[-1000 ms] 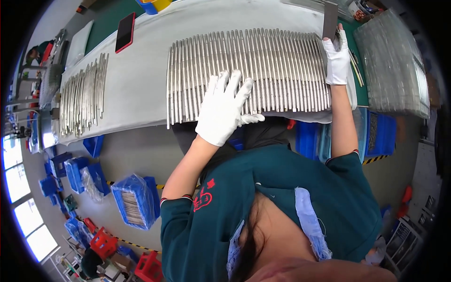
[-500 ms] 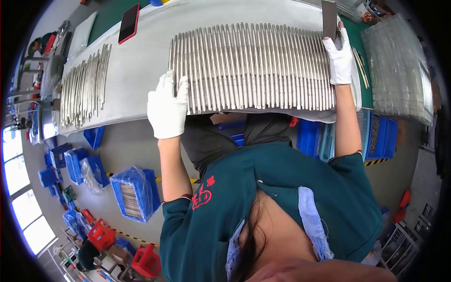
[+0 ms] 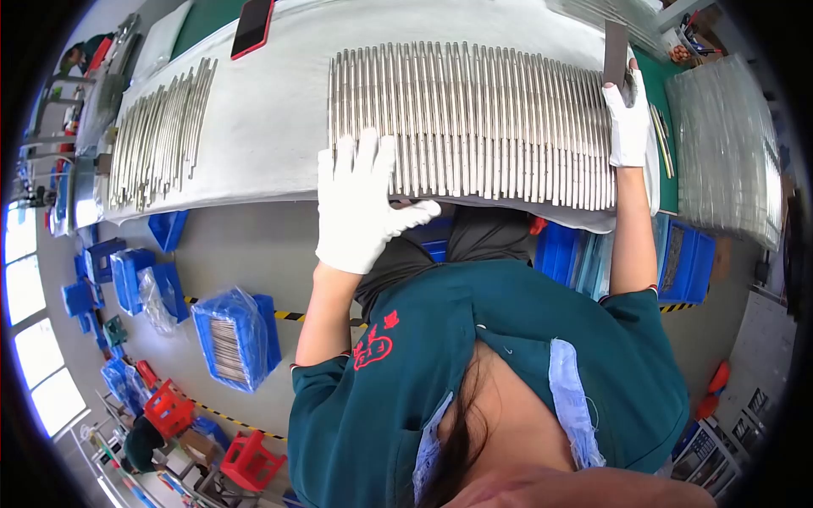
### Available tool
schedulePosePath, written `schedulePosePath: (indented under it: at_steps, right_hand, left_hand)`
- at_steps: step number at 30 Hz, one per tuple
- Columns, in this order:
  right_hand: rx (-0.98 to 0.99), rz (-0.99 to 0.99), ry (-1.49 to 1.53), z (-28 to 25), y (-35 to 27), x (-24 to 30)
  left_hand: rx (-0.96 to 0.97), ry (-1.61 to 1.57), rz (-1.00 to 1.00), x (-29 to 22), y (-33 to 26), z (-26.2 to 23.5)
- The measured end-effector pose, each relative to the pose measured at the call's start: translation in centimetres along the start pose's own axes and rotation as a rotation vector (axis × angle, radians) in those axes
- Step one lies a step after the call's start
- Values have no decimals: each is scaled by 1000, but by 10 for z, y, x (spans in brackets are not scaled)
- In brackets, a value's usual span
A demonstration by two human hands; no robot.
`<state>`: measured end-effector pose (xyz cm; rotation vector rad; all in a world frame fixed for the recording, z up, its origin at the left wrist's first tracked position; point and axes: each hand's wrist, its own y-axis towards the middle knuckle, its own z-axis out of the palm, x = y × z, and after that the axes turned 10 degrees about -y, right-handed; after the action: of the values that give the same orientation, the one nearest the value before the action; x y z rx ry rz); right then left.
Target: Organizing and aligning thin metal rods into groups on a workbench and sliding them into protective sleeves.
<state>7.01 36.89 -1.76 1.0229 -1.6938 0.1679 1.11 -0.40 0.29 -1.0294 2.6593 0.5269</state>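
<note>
A long row of slim metal rods [image 3: 483,118] lies side by side on a white cloth [image 3: 271,110]. My left hand [image 3: 356,207], in a white glove, rests over the near part of the row's left end. Its fingers are stretched out and its thumb points right, past the rods' near ends; the palm side is hidden. At the row's right end is my right hand [image 3: 627,127], in a white glove with bare fingertips. A flat dark grey-brown bar [image 3: 616,52] is between its thumb and fingers, pointing away from me.
Another, less even bunch of rods [image 3: 161,140] lies at the left. A red-edged phone [image 3: 252,28] is at the far side. Clear plastic trays [image 3: 728,144] are stacked at the right. Blue bins [image 3: 686,262] stand below the table, and a bagged blue crate [image 3: 233,339] is on the floor.
My left hand has moved right from the row's left edge onto the rods, and its thumb has swung out. My right hand still has the bar. The whole view has shifted slightly.
</note>
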Motion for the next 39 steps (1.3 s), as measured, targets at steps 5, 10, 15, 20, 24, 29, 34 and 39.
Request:
schedulePosePath:
  at_steps: [5,10,15,20,24,29,34,39]
  right_hand:
    - [10,-7,-9,1,-1,0]
    - [15,28,-3,1,-1,4]
    - [26,24,-7,0,-1,1]
    - [5,-10,-70,1,-1,2]
    - [21,11,-47,0,-1,2]
    - [35,-11,-59,1,1,-3]
    - [-5,-19,-81,0,0,-5]
    - [57,-200,-353,3,0,-11]
  left_hand:
    - [-51,-13,161,11,13,12]
    - [-37,-39,184,14,13,15]
    - [2,-190,275,-16,21,20]
    - [29,-242,350,-41,38,43]
    - [-19,-224,385,-41,41,51]
    - [12,-265,379,-54,43,49]
    - [-39,-264,411,-58,48,57]
    - [-126,-289,361,-21,42,18]
